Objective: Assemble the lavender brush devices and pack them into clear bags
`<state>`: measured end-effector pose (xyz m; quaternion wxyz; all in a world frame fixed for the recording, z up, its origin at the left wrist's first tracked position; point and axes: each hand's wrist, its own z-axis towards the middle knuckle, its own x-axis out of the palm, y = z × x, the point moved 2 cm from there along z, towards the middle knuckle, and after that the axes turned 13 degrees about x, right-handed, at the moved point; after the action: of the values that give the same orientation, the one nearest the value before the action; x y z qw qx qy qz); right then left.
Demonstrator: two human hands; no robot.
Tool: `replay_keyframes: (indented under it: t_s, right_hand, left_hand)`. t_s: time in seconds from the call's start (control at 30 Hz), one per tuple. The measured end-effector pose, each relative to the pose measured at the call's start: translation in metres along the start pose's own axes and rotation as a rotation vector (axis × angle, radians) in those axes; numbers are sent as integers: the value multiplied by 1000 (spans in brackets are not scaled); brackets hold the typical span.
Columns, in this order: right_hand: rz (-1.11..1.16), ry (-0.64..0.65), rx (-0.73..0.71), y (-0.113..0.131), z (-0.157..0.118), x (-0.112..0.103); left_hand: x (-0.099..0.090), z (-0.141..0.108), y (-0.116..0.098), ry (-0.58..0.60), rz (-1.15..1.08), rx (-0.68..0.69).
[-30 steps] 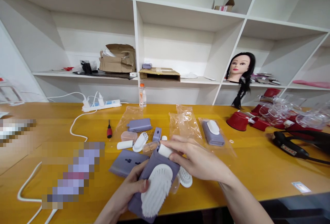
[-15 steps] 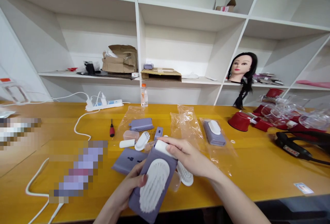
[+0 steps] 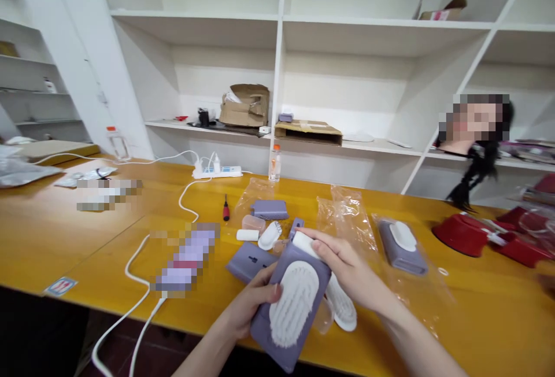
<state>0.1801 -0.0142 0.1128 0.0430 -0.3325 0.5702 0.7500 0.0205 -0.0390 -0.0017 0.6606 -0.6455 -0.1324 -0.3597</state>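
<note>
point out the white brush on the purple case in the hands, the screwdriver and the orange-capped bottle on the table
White brush [image 3: 293,305]: head view, middle of its bristles.
Screwdriver [image 3: 226,211]: head view, on its red handle.
Orange-capped bottle [image 3: 274,166]: head view, on its clear body.

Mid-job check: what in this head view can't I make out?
Head view:
- Bristled purple case: underside, hidden by its own body.
- Left hand: most fingertips, behind the case.
- White end block: right end, covered by the right hand.
- Loose white piece: upper end, behind case and right hand.
- Red parts: cut off by the right edge.
- Device screen: pixelated.
</note>
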Motion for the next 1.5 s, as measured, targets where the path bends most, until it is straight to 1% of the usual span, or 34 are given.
replay_keyframes:
  t_s: [0.07, 0.13, 0.2, 0.3, 0.33, 0.43, 0.5, 0.8, 0.97, 1.2, 1.33, 1.5]
  right_hand:
    - [49, 33, 29, -1, 3, -1]
    - [86, 49, 59, -2, 5, -2]
    - [124, 28, 72, -3, 5, -3]
    - [178, 4, 50, -5, 4, -2]
    - [192, 10, 43, -6, 4, -1]
    - [208, 32, 61, -9, 5, 3]
    - [214, 25, 78, -11, 6, 4]
    - [211, 13, 61, -12, 6, -2]
    - [235, 9, 80, -11, 6, -2]
    - [199, 8, 82, -14, 6, -3]
    - [208, 14, 91, -15, 5, -5]
    - [257, -61, 79, -19, 5, -6]
  left_hand:
    - [2, 1, -3, 25, -6, 23]
    - [2, 1, -4, 26, -20, 33]
    - [0, 1, -4, -18, -27, 34]
    - [-3, 2, -2, -89, -29, 34]
    - [-2, 2, -2, -87, -31, 34]
    - [2, 5, -1, -32, -50, 39]
    - [5, 7, -1, -7, -61, 48]
    - [9, 7, -5, 49, -45, 81]
    - [9, 8, -7, 47, -29, 84]
    - [11, 9, -6, 76, -23, 95]
    - [13, 9, -6, 70, -25, 89]
    - [14, 9, -9, 70, -17, 93]
